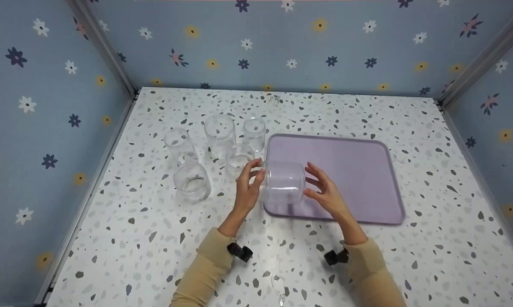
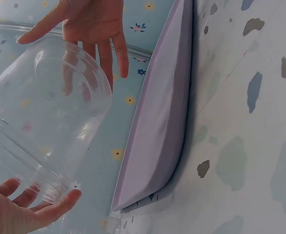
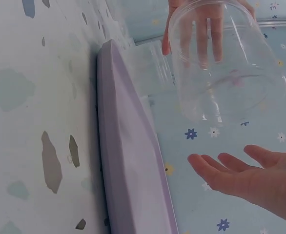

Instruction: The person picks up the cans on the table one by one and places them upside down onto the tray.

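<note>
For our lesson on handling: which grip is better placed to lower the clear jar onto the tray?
Left, probably: the left grip holds the clear jar by its ridged end, while the right grip is only beside the other end, not holding it.

Sleeves, one pair: the left sleeve (image 1: pixel 207 268) and right sleeve (image 1: pixel 372 273) were plain tan cloth, long, each with a broad cuff at the wrist; creases crossed the left below its cuff. Wrist cameras, two: left camera (image 1: pixel 240 252) and right camera (image 1: pixel 335 257) were small, black and blocky, worn on the inner side. Left hand (image 1: pixel 247 187) and right hand (image 1: pixel 328 194): both were bare.
</note>
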Tool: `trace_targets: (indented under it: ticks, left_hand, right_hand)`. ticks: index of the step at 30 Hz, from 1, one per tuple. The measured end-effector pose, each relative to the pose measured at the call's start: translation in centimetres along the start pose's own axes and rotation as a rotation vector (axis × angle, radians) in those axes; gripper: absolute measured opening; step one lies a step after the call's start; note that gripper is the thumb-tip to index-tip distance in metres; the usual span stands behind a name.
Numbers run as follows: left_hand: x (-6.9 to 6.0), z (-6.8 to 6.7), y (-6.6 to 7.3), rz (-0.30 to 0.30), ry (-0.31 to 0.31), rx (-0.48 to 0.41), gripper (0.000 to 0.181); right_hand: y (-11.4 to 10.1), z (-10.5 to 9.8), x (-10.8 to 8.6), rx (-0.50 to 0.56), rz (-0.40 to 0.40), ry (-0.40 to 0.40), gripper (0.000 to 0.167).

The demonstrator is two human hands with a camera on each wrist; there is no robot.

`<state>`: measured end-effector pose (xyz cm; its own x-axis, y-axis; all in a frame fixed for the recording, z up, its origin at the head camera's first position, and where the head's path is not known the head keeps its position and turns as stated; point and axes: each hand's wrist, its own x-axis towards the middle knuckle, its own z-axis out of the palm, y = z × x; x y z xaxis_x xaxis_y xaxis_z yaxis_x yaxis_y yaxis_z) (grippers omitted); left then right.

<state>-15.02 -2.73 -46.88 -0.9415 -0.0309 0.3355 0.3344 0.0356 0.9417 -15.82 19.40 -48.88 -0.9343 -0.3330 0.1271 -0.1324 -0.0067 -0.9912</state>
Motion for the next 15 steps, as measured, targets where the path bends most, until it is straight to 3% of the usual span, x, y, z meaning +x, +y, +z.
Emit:
trace_targets:
  ticks: [10,15]
  left_hand:
    - [-0.34,0.45,-0.45,0.017,-0.037,-0.070,0.037]
    - [-0.47,0.57,-0.43,-0.002,-0.040,-0.085,0.036]
  right_hand:
    - [0.35,0.15,-0.09,0.023,-0.080,-0.098,0.080]
    - [0.35,0.27,-0.23,0.093,-0.059,-0.127,0.085]
